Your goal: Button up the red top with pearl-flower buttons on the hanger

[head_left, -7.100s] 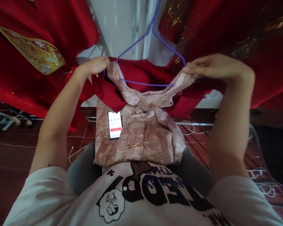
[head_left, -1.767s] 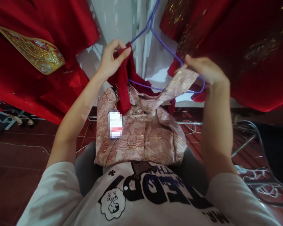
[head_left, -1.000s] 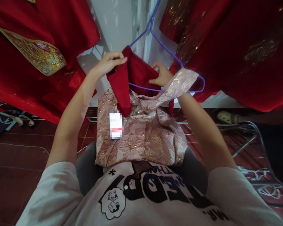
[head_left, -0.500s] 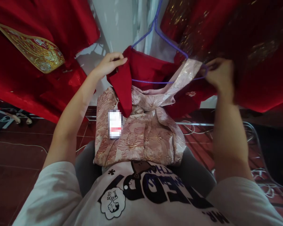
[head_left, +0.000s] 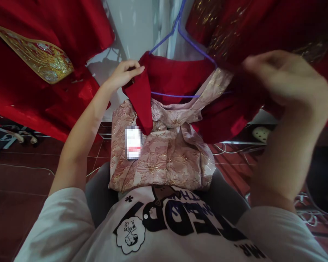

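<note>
A purple hanger hangs in the upper middle. Red cloth lies over it, and a pink-and-gold strap runs up to its right end. My left hand pinches the red cloth at the hanger's left end. Blurred by motion, my right hand is raised to the right of the hanger, its fingers closed near dark red fabric; what they hold, if anything, is too smeared to make out. The pink-and-gold brocade garment rests folded on my lap, with a white tag on its left part.
Red garments with gold decoration hang at the left, and more red and gold garments hang at the right. A pale perforated shoe and white cables are on the tiled floor at the right.
My right hand has moved away from the hanger's right end, out to the right and slightly up. The red cloth there spreads further right. My left hand has barely moved.
</note>
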### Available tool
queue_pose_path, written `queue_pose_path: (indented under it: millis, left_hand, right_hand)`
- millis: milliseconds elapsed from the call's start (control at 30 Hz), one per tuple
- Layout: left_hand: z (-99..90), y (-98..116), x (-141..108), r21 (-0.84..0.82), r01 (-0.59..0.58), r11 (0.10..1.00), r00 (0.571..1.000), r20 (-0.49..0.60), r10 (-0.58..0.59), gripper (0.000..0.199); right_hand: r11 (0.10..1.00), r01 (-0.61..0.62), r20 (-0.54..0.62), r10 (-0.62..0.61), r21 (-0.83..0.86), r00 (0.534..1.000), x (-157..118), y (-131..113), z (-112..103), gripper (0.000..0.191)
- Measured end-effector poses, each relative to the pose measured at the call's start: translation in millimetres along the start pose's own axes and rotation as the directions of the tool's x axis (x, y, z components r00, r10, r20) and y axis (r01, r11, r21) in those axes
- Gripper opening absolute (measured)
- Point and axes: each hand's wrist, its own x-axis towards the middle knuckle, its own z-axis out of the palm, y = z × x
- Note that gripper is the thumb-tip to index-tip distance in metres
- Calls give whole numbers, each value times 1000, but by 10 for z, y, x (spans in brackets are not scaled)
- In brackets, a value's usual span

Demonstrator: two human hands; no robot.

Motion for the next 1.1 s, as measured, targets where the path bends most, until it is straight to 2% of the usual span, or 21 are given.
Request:
queue_pose_path:
  millis: [33,67,100,167,267,400,500,600,667,733,833,900,967,1100]
  left_hand:
    - [4,4,-3,6,5,1000,1000,-2,-5,64]
    - [9,14,-8,14,16,1000,1000,-2,-16,66]
    - [15,27,-16,22,31,999,1000,-6,-31,68]
    - [30,58,-37,36,56,998,998,-23,-55,71]
    - [67,92,-72,40,50,998,998,-39,-48,72]
    - [139,107,-106,46,-46,998,995,-83,49,59]
    - [169,88,-114,54,-63,997,990,-123,69,50]
    - [167,35,-111,100,-31,994,994,-106,42,54]
    - [176,13,-132,127,-25,992,986,-161,46,51]
    - [216,43,-193,145,-29,989,957,-283,70,47]
    - [327,221,-357,120,-34,992,907,-412,81,51]
    - [424,401,-474,89,-42,995,907,-414,76,55]
    - [540,581,-554,101,-66,993,923,-372,99,57]
    - [844,793,-540,86,-117,989,955,-264,136,59]
  right_hand:
    - [991,-84,31,88,-106,996,-76,-126,7,35]
    - [968,-156,-10,157,-198,988,-128,-230,31,33]
    - [952,-179,8,187,-250,982,-157,-310,73,27]
    - [950,-165,-2,171,-264,985,-161,-409,202,17]
    - [990,-71,-8,70,-121,997,-118,-496,488,16]
    - [998,34,-5,-34,54,999,-100,-717,987,16]
    - [955,150,20,-160,255,987,-107,-928,1366,15]
    - [909,230,25,-254,347,967,-101,-1003,1610,29]
    - [907,247,45,-278,343,960,-92,-936,1655,36]
    - [919,247,48,-274,308,960,-85,-799,1620,40]
    - [943,255,-27,-255,215,967,-89,-569,1511,40]
    - [952,265,-88,-254,151,963,-103,-465,1460,38]
    - [959,259,-105,-248,117,963,-123,-426,1451,35]
    - [961,233,-17,-233,149,972,-176,-520,1537,25]
